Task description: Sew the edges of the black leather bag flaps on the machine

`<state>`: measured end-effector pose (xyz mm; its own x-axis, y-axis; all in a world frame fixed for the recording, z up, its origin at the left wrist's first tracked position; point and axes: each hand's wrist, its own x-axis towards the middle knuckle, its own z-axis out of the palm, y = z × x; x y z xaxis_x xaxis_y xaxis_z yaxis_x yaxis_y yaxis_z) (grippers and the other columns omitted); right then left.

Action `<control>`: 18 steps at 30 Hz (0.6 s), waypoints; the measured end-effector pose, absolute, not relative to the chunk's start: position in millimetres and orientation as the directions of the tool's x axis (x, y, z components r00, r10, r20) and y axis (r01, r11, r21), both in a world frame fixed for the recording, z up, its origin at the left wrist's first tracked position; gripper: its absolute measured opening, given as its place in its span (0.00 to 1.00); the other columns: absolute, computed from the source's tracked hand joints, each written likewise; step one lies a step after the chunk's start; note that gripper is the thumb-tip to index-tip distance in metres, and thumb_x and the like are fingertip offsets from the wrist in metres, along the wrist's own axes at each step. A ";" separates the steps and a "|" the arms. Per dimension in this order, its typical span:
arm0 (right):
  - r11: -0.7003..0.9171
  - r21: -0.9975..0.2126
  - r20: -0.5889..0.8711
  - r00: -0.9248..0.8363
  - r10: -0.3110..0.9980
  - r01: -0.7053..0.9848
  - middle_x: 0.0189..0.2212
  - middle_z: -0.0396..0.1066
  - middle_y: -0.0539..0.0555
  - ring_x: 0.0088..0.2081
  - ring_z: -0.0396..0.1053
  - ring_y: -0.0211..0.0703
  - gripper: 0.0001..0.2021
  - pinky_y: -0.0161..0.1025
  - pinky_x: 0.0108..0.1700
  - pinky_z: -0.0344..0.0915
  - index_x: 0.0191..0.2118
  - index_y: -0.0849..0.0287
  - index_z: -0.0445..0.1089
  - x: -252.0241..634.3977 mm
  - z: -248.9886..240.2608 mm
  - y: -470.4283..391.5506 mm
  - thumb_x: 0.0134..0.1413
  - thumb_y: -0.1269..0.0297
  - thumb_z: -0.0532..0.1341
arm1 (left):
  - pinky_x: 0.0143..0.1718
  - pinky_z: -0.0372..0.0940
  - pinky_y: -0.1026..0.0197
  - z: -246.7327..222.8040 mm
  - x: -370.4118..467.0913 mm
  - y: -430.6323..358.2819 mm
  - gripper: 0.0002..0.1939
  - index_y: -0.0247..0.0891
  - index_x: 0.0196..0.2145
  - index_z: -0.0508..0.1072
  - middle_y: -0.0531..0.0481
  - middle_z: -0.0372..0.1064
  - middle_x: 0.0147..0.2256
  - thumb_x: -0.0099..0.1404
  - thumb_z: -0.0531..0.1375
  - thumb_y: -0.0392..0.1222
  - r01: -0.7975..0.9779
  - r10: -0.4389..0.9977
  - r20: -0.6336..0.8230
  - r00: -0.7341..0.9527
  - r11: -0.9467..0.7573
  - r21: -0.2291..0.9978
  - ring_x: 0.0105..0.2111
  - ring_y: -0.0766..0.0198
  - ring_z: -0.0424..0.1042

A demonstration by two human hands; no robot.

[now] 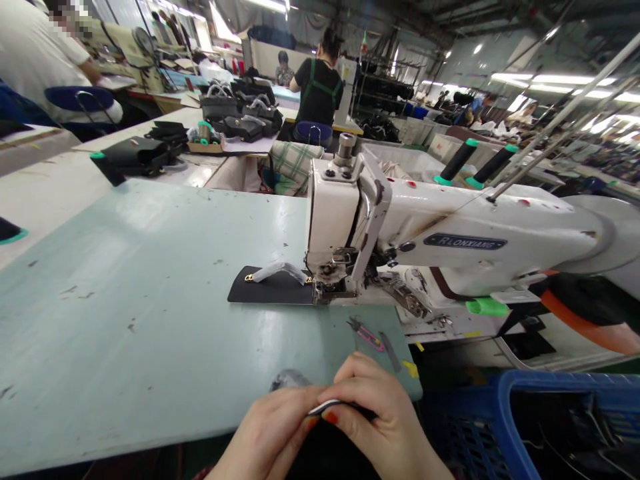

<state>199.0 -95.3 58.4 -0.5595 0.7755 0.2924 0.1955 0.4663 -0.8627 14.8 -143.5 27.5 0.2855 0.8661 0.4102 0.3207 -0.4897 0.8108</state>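
Note:
Low in the view, at the table's front edge, my left hand [270, 427] and my right hand [383, 403] meet, fingers closed. Both pinch a thin black piece with a white edge [326, 405]; most of it is hidden by the fingers. Beyond them, a black flat panel [245, 292] lies with its right end under the head of a white sewing machine [333, 213]. On the panel is a handle wrapped in clear plastic [280, 269], with gold-coloured fittings. Pink thread snips [369, 335] and a narrow grey strip [391, 352] lie near my right hand.
A dark plastic-wrapped thing [290, 380] sits behind my left hand. On the right stands a blue basket [515, 387] holding black pieces. Thread cones [456, 162] stand on the machine. Black bags [240, 110] cover a table behind; several people sit beyond.

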 end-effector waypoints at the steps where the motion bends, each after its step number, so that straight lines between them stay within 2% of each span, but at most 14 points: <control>1: 0.492 -0.850 0.326 -0.545 0.773 0.189 0.28 0.69 0.51 0.32 0.66 0.39 0.11 0.35 0.36 0.60 0.40 0.55 0.77 198.0 57.7 -96.5 0.66 0.58 0.59 | 0.47 0.68 0.71 28.8 15.0 -143.6 0.23 0.54 0.61 0.61 0.53 0.76 0.49 0.72 0.51 0.35 0.326 0.865 0.409 0.289 -0.491 0.808 0.44 0.67 0.77; 4: 0.543 -0.814 0.383 -0.514 0.768 0.205 0.27 0.68 0.52 0.32 0.66 0.39 0.09 0.35 0.36 0.61 0.39 0.57 0.77 196.2 57.8 -99.0 0.65 0.61 0.61 | 0.48 0.69 0.70 30.1 15.3 -143.9 0.22 0.52 0.60 0.63 0.51 0.77 0.49 0.72 0.52 0.35 0.323 0.861 0.421 0.284 -0.500 0.804 0.45 0.66 0.77; 9: 0.531 -0.812 0.357 -0.514 0.780 0.242 0.28 0.68 0.52 0.32 0.68 0.38 0.08 0.33 0.33 0.63 0.40 0.58 0.77 197.0 61.1 -101.4 0.64 0.63 0.61 | 0.46 0.69 0.70 19.5 15.0 -142.2 0.22 0.50 0.58 0.66 0.50 0.78 0.47 0.70 0.54 0.33 0.260 0.855 0.434 0.285 -0.504 0.824 0.43 0.66 0.78; 14: 0.592 -0.745 0.456 -0.413 0.788 0.308 0.27 0.69 0.51 0.30 0.68 0.37 0.05 0.31 0.31 0.64 0.39 0.59 0.76 207.8 60.6 -107.0 0.61 0.71 0.62 | 0.49 0.68 0.68 -5.2 8.6 -142.2 0.15 0.49 0.50 0.75 0.52 0.78 0.46 0.71 0.56 0.36 0.191 0.928 0.234 0.289 -0.296 0.936 0.45 0.65 0.77; 18: 0.559 -0.744 0.448 -0.347 0.824 0.366 0.29 0.69 0.51 0.30 0.69 0.38 0.07 0.32 0.30 0.66 0.41 0.56 0.76 225.0 64.3 -113.5 0.59 0.73 0.63 | 0.49 0.68 0.64 -14.2 -2.2 -145.9 0.15 0.48 0.51 0.76 0.48 0.78 0.47 0.72 0.54 0.40 0.206 0.937 0.101 0.335 -0.178 0.962 0.45 0.61 0.77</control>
<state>225.0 -113.5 64.3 -0.3472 0.8237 0.4483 0.3657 0.5591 -0.7441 -2.2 -145.9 -14.2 0.3352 0.9367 0.1015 0.2064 -0.1781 0.9621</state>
